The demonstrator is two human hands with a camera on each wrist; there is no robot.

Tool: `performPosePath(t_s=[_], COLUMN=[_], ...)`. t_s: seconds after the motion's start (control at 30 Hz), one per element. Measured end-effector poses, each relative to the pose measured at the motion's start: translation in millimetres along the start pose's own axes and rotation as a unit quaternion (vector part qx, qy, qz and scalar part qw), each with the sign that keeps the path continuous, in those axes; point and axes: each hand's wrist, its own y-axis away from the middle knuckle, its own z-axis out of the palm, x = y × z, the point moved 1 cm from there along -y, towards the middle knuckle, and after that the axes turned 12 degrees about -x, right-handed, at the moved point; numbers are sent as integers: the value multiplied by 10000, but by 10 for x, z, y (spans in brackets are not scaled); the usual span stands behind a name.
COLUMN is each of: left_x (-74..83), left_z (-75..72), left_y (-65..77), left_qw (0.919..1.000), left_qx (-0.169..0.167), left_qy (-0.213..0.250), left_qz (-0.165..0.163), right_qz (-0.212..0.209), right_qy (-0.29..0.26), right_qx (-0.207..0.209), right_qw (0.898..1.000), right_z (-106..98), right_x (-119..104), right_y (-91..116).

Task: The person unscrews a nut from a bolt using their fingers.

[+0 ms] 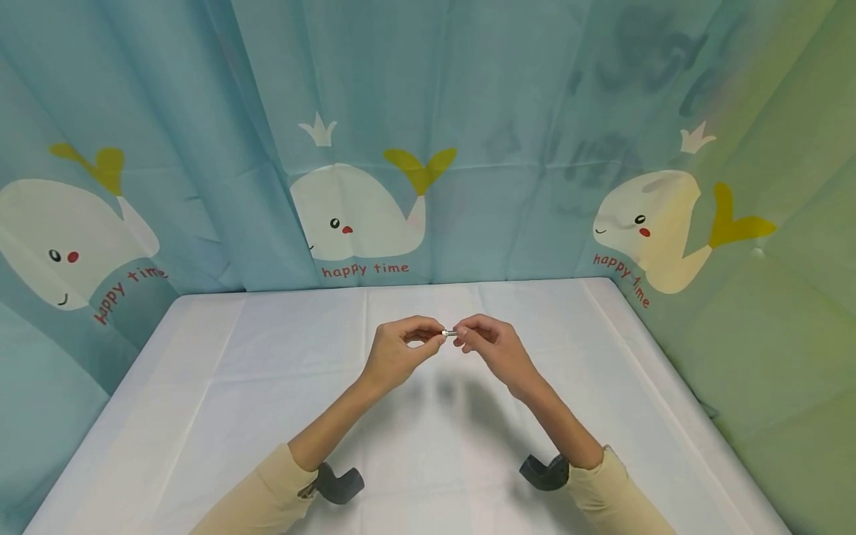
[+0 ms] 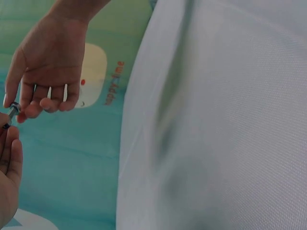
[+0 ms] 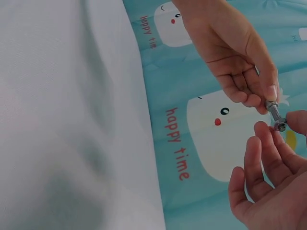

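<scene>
A small silver metal bolt (image 1: 451,333) is held up over the table, lying crosswise between both hands. My left hand (image 1: 393,355) pinches one end of it between thumb and fingertips. At the other end, my right hand (image 1: 503,353) grips with thumb and forefinger. The right wrist view shows the threaded shank (image 3: 275,112) bare between the two hands, with a hex nut (image 3: 280,125) at the right hand's fingertips. In the left wrist view the bolt (image 2: 13,110) sits at the frame's edge, partly hidden by fingers.
A white cloth covers the table (image 1: 267,416) beneath the hands. Behind it and at both sides hangs a blue-green curtain (image 1: 508,223) printed with whales. A dark curved wrist mount (image 1: 339,484) is at the left sleeve, and a similar mount (image 1: 545,473) is at the right.
</scene>
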Motion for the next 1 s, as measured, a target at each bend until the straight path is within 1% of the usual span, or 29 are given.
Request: performPosePath(t_s=[0.17, 0.33, 0.53, 0.63, 0.87, 0.93, 1.0], left_x=[-7, -20, -12, -14, -8, -12, -14], left_z=[4, -8, -24, -26, -25, -25, -24], left_y=[4, 11, 10, 11, 8, 9, 12], left_qw=[10000, 9999, 10000, 10000, 10000, 10000, 10000], left_qx=[6, 26, -3, -13, 7, 6, 13], left_qy=[16, 62, 55, 42, 34, 30, 38], left_qz=[-13, -96, 0, 19, 41, 61, 45], right_qz=[-183, -345, -477, -376, 242, 304, 268], right_qy=[-114, -154, -120, -131, -154, -153, -184], right_qx=[47, -30, -115, -62, -53, -46, -44], right_qw=[9998, 9993, 9987, 9992, 9996, 9994, 9995], right_z=[-7, -7, -1, -4, -6, -3, 0], right_x=[-4, -20, -7, 1, -21, -31, -40], right_y=[5, 13, 9, 7, 6, 4, 5])
